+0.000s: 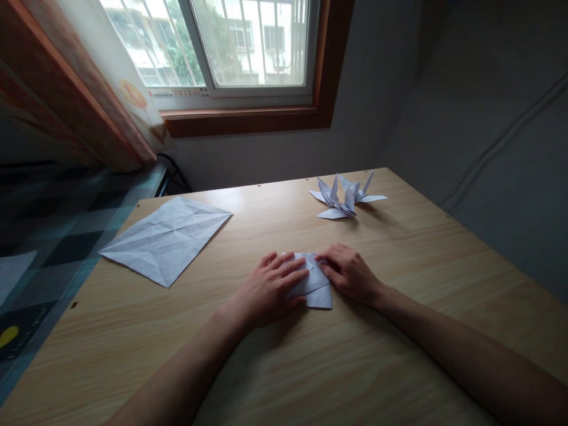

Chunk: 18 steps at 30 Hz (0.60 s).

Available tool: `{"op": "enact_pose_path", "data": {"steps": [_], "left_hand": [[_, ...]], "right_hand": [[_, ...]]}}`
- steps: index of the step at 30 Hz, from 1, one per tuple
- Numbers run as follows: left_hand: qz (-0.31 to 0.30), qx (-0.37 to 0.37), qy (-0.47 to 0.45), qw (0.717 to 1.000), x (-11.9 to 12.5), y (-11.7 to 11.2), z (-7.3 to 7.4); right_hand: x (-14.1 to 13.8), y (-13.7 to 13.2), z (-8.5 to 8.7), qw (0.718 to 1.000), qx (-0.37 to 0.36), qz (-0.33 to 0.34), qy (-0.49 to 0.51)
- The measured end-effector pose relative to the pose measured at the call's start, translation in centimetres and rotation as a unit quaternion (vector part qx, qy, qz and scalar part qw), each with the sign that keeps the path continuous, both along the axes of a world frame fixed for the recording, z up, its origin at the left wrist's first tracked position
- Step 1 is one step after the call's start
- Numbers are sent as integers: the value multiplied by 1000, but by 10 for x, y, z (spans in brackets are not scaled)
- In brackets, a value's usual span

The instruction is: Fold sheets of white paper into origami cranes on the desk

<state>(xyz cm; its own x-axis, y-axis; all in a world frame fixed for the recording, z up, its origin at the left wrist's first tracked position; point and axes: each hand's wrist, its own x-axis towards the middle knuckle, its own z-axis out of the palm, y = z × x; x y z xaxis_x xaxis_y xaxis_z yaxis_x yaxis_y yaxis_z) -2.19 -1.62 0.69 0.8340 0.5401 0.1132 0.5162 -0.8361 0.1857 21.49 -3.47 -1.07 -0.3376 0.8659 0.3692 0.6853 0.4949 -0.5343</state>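
Note:
A folded piece of white paper (317, 284) lies flat on the wooden table between my hands. My left hand (280, 285) rests over its left part with the fingers stretched out and slightly spread, hiding that side. At the paper's upper right edge, my right hand (350, 271) has its fingers curled, with the thumb and forefinger on the corner. Creases and a slanting fold edge show on the visible part of the paper.
A creased, unfolded white sheet (177, 228) lies at the table's left. White origami cranes (339, 198) stand near the back edge. The wooden table (248, 378) adjoins a checked cloth surface (84, 242) on the left. Behind are a window (257, 47) and curtain (75, 77).

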Motion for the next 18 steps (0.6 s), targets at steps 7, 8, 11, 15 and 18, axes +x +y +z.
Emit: {"op": "enact_pose_path", "data": {"steps": [7, 8, 11, 15, 18], "left_hand": [[1, 4, -9, 1000, 0, 0, -1], [1, 4, -9, 1000, 0, 0, 0], [1, 2, -7, 1000, 0, 0, 0], [2, 2, -6, 1000, -1, 0, 0], [4, 7, -8, 1000, -1, 0, -1]], "right_hand": [[-1, -1, 1, 999, 12, 30, 8], [-1, -1, 1, 999, 14, 32, 7], [-1, -2, 1, 999, 18, 36, 11], [0, -1, 2, 998, 3, 41, 48], [1, -1, 3, 996, -16, 34, 77]]}}
